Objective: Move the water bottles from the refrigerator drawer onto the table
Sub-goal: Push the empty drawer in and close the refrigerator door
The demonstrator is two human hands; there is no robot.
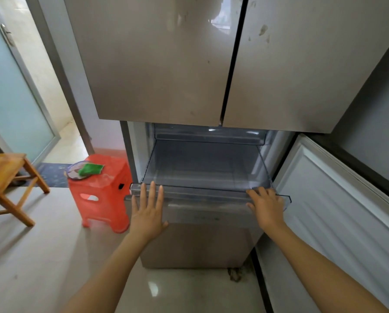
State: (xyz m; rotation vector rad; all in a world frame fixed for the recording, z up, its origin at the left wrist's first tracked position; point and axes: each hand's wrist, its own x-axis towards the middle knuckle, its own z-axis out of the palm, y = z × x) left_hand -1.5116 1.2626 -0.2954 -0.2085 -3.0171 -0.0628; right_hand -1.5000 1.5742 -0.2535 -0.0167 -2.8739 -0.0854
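Note:
The clear plastic refrigerator drawer [202, 193] stands pulled out below the two grey upper doors, and I see no water bottles inside it. My left hand [147, 208] lies flat with spread fingers against the left part of the drawer's front. My right hand [266, 204] rests on the right end of the front rim, fingers loosely bent over the edge. Neither hand holds anything. A wooden table [1, 172] shows at the far left, with no bottles on the part in view.
A red plastic stool [103, 195] stands left of the fridge with a plate and a green cloth [90, 169] on it. The lower fridge door [338, 199] hangs open on the right. A glass door [13, 93] is at the far left. Pale tiled floor lies below.

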